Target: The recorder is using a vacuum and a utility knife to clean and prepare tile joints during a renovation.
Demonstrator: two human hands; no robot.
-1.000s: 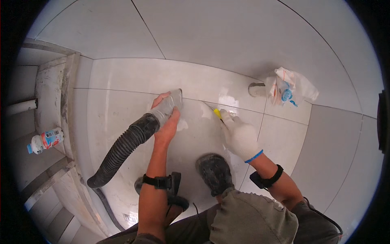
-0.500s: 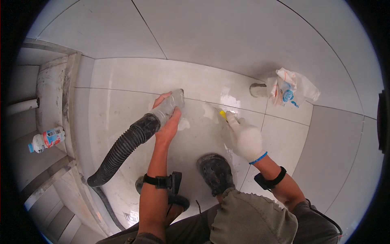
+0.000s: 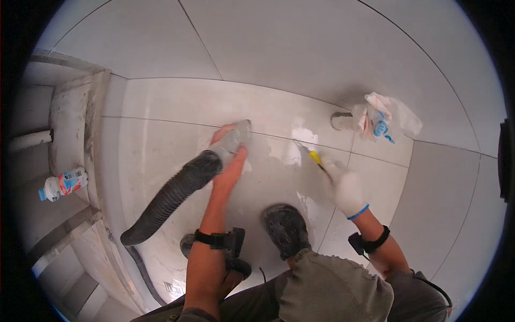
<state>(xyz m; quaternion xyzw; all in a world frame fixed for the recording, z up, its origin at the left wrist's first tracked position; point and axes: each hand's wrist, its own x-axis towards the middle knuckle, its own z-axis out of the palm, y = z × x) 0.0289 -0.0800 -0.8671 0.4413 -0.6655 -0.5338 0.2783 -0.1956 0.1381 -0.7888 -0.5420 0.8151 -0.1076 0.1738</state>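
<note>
Centre-frame, your bare left hand (image 3: pixel 230 169) clasped the translucent plastic nozzle (image 3: pixel 234 140), likely steadying it; your white-gloved right hand (image 3: pixel 347 189) gripped the slim yellow-handled tool (image 3: pixel 315 157), probably guiding its tip.

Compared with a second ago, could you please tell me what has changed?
The gloved right hand and its yellow-handled tool have moved rightward; the left hand has shifted slightly right with the hose nozzle. Neither hand let go. The bottle and plastic bag stayed put.
</note>
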